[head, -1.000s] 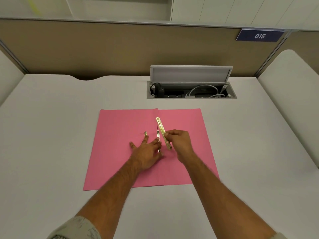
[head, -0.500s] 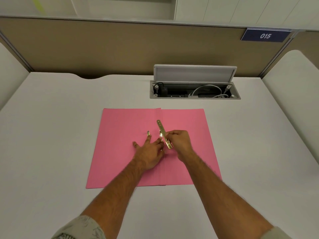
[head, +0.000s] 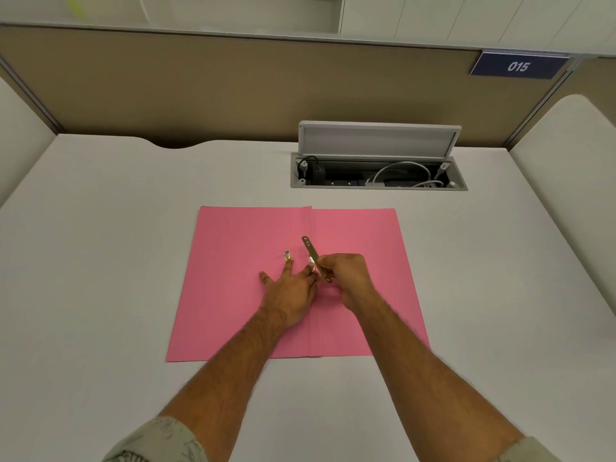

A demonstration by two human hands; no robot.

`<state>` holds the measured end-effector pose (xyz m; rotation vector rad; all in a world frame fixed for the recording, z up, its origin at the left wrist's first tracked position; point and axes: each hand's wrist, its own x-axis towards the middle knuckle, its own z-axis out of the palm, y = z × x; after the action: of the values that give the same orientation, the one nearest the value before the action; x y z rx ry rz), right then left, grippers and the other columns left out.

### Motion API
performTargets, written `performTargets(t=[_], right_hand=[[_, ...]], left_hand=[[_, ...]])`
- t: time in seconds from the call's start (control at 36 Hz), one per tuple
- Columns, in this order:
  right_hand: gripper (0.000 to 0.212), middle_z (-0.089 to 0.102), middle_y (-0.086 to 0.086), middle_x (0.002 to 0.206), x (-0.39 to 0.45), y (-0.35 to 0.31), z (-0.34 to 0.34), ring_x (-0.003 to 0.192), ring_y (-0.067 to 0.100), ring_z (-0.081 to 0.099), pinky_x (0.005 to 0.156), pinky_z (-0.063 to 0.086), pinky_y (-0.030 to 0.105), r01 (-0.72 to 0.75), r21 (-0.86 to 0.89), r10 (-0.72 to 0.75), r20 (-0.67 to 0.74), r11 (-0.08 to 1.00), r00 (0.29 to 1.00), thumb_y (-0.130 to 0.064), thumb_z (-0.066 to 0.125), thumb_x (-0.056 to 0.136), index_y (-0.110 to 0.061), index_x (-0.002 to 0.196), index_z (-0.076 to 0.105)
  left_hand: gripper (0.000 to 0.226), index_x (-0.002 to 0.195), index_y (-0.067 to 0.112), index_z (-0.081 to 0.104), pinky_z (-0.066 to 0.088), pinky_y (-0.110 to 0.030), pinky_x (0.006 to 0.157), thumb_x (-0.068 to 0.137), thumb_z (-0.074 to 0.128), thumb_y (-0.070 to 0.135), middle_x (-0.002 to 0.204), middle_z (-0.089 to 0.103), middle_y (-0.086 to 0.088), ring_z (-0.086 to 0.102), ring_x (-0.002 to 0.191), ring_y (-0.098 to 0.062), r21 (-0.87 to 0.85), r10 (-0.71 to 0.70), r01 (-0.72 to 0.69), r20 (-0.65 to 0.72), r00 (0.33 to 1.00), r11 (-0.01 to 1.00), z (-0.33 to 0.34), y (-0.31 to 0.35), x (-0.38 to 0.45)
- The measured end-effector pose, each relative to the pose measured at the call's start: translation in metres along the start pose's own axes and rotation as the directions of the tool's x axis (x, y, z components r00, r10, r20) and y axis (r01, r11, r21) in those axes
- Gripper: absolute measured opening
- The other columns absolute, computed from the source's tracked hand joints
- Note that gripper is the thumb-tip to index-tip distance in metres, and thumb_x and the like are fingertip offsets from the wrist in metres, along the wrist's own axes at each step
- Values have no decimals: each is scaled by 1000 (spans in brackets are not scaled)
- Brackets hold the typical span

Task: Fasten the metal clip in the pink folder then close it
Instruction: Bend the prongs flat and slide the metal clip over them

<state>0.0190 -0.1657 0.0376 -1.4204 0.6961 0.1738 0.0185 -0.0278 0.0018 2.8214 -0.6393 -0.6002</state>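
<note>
The pink folder (head: 233, 295) lies open and flat on the white desk, its spine fold running down the middle. My right hand (head: 346, 278) pinches a slim gold metal clip bar (head: 311, 253) near its lower end; the bar slants up and to the left over the fold. My left hand (head: 291, 288) rests flat on the folder's left half with fingers spread, its fingertips by an upright gold prong (head: 312, 261) next to the bar. A second small gold prong (head: 287, 255) stands just past my left fingertips.
A recessed cable box (head: 378, 175) with its grey lid raised sits in the desk behind the folder, holding plugs and white cables. A tan partition (head: 233, 88) with a blue "015" sign (head: 518, 66) closes off the back. White side panels stand left and right.
My right hand has brought the gold bar slightly lower and closer to the prong at my left fingertips. The left hand stays pressed on the folder.
</note>
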Motion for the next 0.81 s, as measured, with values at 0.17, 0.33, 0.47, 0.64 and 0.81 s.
performTargets(t=[0.17, 0.33, 0.47, 0.64, 0.81], right_hand=[[12, 76, 26, 92, 4, 7, 3, 72, 26, 68, 62, 56, 33, -8, 16, 7, 13, 1000, 1000, -1, 68, 84, 5, 90, 77], [12, 76, 26, 93, 5, 8, 4, 69, 24, 67, 56, 54, 30, -5, -13, 5, 6, 1000, 1000, -1, 68, 87, 7, 94, 76], [10, 77, 23, 92, 9, 13, 5, 74, 25, 70, 67, 60, 38, 3, -38, -3, 0, 999, 1000, -4, 71, 86, 3, 91, 76], [5, 77, 21, 87, 11, 15, 9, 72, 27, 70, 74, 61, 43, -3, -91, 1, -27, 996, 1000, -1, 72, 81, -2, 82, 76], [11, 77, 17, 83, 11, 13, 10, 81, 35, 75, 77, 64, 49, -31, -133, 25, -46, 991, 999, 4, 70, 77, -4, 77, 77]], left_hand=[[48, 154, 39, 34, 15, -88, 102, 109, 19, 44, 165, 14, 26, 2, 157, -34, -27, 5, -5, -6, 1000, 1000, -2, 1, -1], [48, 155, 40, 32, 12, -88, 102, 109, 20, 43, 165, 12, 26, -1, 157, -34, -43, 11, -12, -22, 1000, 999, 0, 1, -3], [48, 155, 40, 31, 11, -88, 103, 109, 19, 43, 166, 11, 25, 0, 157, -35, -41, 14, -15, -30, 999, 999, 1, 1, -4], [50, 156, 38, 26, 7, -89, 102, 107, 28, 42, 167, 7, 22, -3, 157, -36, -58, 58, -58, -4, 998, 997, 0, -3, -6], [78, 160, 36, 10, -7, -84, 104, 97, 50, 57, 169, -9, 18, -14, 156, -28, -125, 88, -80, 61, 994, 989, 6, -11, -9]])
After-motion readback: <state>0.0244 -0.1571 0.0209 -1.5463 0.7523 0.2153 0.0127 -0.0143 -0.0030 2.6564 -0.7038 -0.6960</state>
